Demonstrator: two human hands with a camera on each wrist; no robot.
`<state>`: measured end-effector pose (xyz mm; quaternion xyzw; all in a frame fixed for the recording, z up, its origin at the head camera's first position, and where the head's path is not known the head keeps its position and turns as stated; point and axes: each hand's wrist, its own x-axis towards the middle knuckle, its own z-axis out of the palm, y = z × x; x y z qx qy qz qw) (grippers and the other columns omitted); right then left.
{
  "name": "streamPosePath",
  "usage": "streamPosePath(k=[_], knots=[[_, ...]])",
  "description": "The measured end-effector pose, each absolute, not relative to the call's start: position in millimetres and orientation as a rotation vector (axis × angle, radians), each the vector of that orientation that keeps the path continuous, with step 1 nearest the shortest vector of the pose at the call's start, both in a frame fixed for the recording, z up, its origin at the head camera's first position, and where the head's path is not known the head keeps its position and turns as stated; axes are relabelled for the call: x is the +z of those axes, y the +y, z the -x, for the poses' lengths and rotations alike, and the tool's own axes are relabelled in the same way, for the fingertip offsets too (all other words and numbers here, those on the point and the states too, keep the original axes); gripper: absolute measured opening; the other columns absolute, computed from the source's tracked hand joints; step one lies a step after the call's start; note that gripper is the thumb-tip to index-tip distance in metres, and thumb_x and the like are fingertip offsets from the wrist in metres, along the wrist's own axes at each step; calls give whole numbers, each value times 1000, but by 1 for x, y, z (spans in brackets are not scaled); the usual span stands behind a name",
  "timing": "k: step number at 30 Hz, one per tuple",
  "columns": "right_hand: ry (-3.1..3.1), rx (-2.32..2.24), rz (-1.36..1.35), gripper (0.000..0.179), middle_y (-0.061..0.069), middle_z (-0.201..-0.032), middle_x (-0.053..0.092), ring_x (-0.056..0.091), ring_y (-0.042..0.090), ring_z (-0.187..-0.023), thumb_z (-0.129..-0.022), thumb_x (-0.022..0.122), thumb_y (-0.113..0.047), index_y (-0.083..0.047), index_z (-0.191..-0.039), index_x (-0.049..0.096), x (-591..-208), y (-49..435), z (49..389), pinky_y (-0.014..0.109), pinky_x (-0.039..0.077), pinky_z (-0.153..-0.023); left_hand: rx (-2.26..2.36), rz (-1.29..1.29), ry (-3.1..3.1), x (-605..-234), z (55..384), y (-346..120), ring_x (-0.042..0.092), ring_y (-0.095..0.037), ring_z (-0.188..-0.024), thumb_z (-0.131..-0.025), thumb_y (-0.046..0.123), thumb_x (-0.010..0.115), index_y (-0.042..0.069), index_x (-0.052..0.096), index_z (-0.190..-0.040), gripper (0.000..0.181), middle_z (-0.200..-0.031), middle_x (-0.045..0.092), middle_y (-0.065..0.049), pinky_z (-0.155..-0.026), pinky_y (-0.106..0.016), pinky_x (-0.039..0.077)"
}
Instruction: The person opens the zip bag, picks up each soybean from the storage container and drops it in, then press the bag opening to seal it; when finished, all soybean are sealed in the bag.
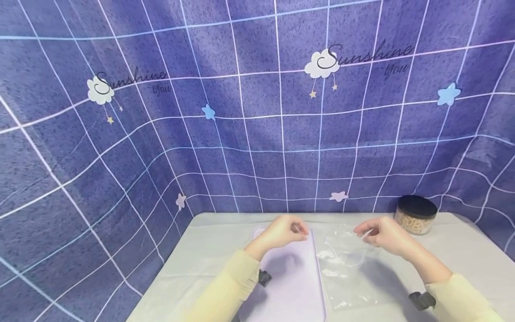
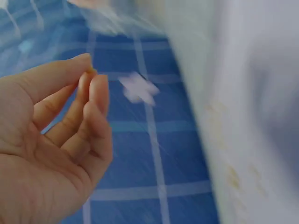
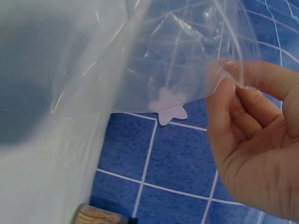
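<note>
My left hand (image 1: 284, 232) is above the far part of a lilac tray (image 1: 281, 286). Between its thumb and fingertips it pinches a small yellowish piece (image 2: 93, 71), mostly hidden by the fingers. To the right, a clear plastic bag (image 1: 342, 273) lies spread beside the tray, its mouth end lifted. My right hand (image 1: 386, 233) pinches the bag's edge between thumb and index finger; in the right wrist view the clear film (image 3: 187, 51) stretches away from those fingertips. A few blurred yellowish bits (image 2: 233, 177) show on the pale surface in the left wrist view.
A round clear jar (image 1: 416, 217) with a black lid stands at the back right, just behind my right hand, holding tan ring-shaped pieces. The table (image 1: 193, 264) has a pale cover. A blue gridded curtain (image 1: 257, 134) hangs along its back and left.
</note>
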<state>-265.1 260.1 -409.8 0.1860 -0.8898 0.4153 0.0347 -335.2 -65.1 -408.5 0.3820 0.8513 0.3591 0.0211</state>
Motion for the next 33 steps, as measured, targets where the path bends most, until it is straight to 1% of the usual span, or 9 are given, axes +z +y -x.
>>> streamPosePath(k=[2, 5, 10, 12, 16, 18, 21, 25, 33], knots=[[-2732, 1392, -542, 29, 10, -96, 74, 65, 13, -76, -80, 70, 6, 6, -108, 73, -411, 262, 266, 27, 55, -62, 1143, -1269, 2620, -398, 330, -43, 64, 1, -76, -86, 7, 80, 11, 74, -95, 11, -88, 73, 4, -76, -19, 53], [-2719, 1539, -529, 31, 14, -98, 74, 64, 10, -76, -81, 69, 6, 11, -112, 70, -415, 265, 269, 27, 55, -62, 1061, -1378, 2686, -389, 324, -13, 61, 9, -73, -87, 11, 80, 14, 74, -96, 11, -85, 72, 11, -89, -16, 44], [-2699, 1635, -529, 32, 15, -99, 73, 64, 10, -75, -81, 68, 7, 14, -112, 69, -419, 264, 272, 27, 55, -62, 832, -1474, 2788, -397, 325, 24, 57, 10, -69, -86, 14, 82, 17, 74, -94, 12, -83, 72, 13, -85, -13, 44], [-2689, 1652, -532, 32, 16, -98, 73, 63, 10, -73, -80, 68, 8, 14, -112, 69, -420, 263, 272, 27, 55, -60, 741, -1487, 2824, -405, 327, 34, 57, 9, -69, -84, 14, 83, 18, 74, -92, 12, -82, 72, 13, -74, -12, 48], [-2684, 1654, -543, 34, 15, -97, 73, 60, 9, -68, -79, 68, 9, 15, -112, 68, -422, 262, 273, 26, 53, -57, 507, -1519, 2923, -419, 328, 46, 60, 8, -75, -83, 19, 84, 23, 74, -91, 14, -82, 71, 19, -72, -12, 46], [-2687, 1640, -543, 33, 14, -97, 73, 60, 10, -67, -79, 67, 9, 15, -112, 68, -423, 263, 272, 25, 53, -57, 428, -1536, 2948, -422, 327, 50, 62, 7, -78, -82, 20, 85, 24, 74, -91, 15, -83, 72, 20, -63, -10, 43], [-2698, 1625, -535, 32, 12, -95, 74, 61, 11, -69, -79, 67, 9, 13, -111, 70, -424, 261, 273, 25, 53, -57, 483, -1545, 2929, -425, 328, 47, 62, 5, -78, -82, 21, 85, 23, 75, -93, 15, -85, 72, 18, -63, -8, 41], [-2710, 1628, -521, 31, 12, -96, 74, 61, 11, -68, -79, 67, 8, 12, -110, 71, -423, 260, 273, 25, 52, -57, 879, -1484, 2797, -420, 337, 34, 61, 5, -73, -84, 15, 84, 15, 76, -97, 16, -86, 73, 11, -69, -9, 45], [-2735, 1603, -505, 31, 14, -98, 74, 66, 16, -79, -80, 67, 7, 9, -111, 71, -421, 262, 274, 30, 57, -63, 1236, -1151, 2757, -416, 379, -27, 65, -4, -80, -89, 9, 78, 8, 74, -101, 13, -89, 73, 3, -78, -20, 53]])
